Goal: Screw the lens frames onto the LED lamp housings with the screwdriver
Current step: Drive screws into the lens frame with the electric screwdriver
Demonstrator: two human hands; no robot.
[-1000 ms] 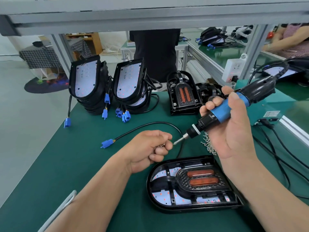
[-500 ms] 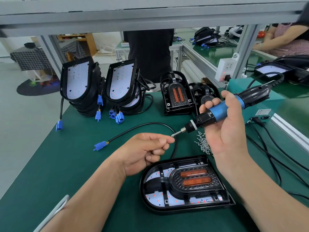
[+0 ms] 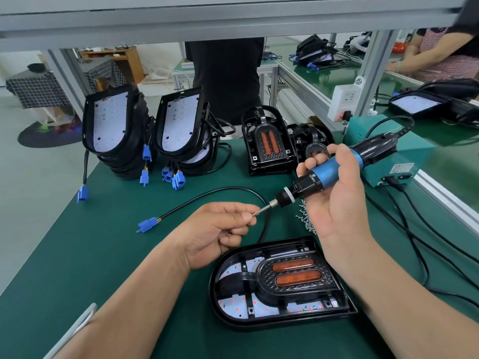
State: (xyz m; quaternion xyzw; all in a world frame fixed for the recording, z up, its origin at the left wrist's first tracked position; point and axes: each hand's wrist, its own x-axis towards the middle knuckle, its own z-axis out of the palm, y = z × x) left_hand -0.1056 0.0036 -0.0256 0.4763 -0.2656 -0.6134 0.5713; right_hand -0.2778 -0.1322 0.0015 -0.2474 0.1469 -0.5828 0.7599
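The step in hand looks like loading the bit. The right hand (image 3: 334, 203) is wrapped round the blue barrel of the screwdriver (image 3: 331, 172), holding it tilted above the table (image 3: 103, 255) with the bit pointing down and to the left. The left hand (image 3: 220, 234), fingers curled, pinches a small screw (image 3: 255, 214) between thumb and forefinger right at the bit's tip. Whether the screw is seated yet is too small to tell. The lamp housing (image 3: 233, 314) being worked on lies flat on the table just below both hands. The lens frame (image 3: 293, 270) with its two orange strips sits inside it, and neither hand is touching it. A small heap of loose screws (image 3: 304, 218) lies on the table beside the right hand. The next move probably calls for the left hand to let go once the screw sits on the bit. The screwdriver then has to swing upright over one of the frame's screw holes and press straight down, so the screw is not knocked off.
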